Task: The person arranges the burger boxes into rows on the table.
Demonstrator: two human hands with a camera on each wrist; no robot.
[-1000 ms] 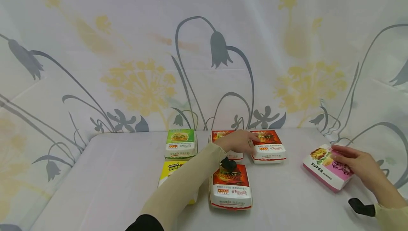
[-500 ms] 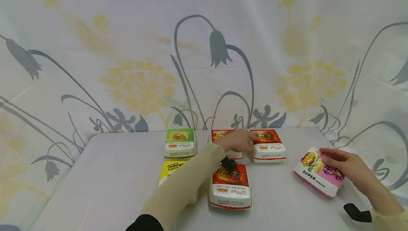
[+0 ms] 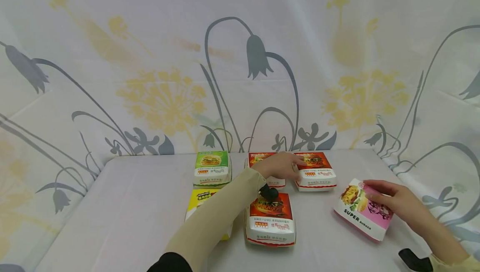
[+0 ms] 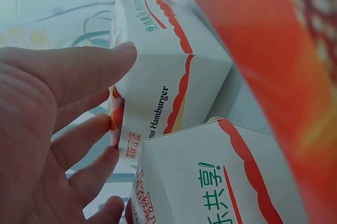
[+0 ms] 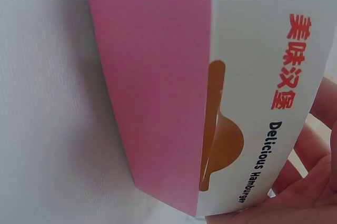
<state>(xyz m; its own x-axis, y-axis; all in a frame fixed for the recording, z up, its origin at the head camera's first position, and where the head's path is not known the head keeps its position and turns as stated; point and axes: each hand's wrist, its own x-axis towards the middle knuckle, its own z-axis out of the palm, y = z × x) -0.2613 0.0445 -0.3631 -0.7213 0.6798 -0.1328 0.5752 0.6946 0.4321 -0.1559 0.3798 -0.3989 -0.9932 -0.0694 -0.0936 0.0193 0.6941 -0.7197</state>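
My right hand (image 3: 397,203) grips a pink-and-white burger box (image 3: 360,209) lettered "SUPER BURGER", at the right of the table. In the right wrist view its pink side (image 5: 152,71) tilts close over the white surface, with fingers (image 5: 316,150) along the lettered side. My left hand (image 3: 279,167) reaches across to the back-right red-and-white burger box (image 3: 316,176), fingers loosely extended at its left side. Beneath that hand, the back-middle red burger box (image 3: 258,157) is partly hidden. In the left wrist view, the thumb (image 4: 100,69) lies across the back-right box's side.
A third red burger box (image 3: 271,226) stands in front. Left of these are a green burger box (image 3: 213,170) at the back and a yellow one (image 3: 198,199), mostly covered by the left sleeve (image 3: 221,209). A floral cloth (image 3: 157,55) hangs behind the white table (image 3: 123,213).
My right hand has carried the pink burger box leftward and slightly nearer to me, toward the red boxes. The left hand and the other boxes have stayed in place.
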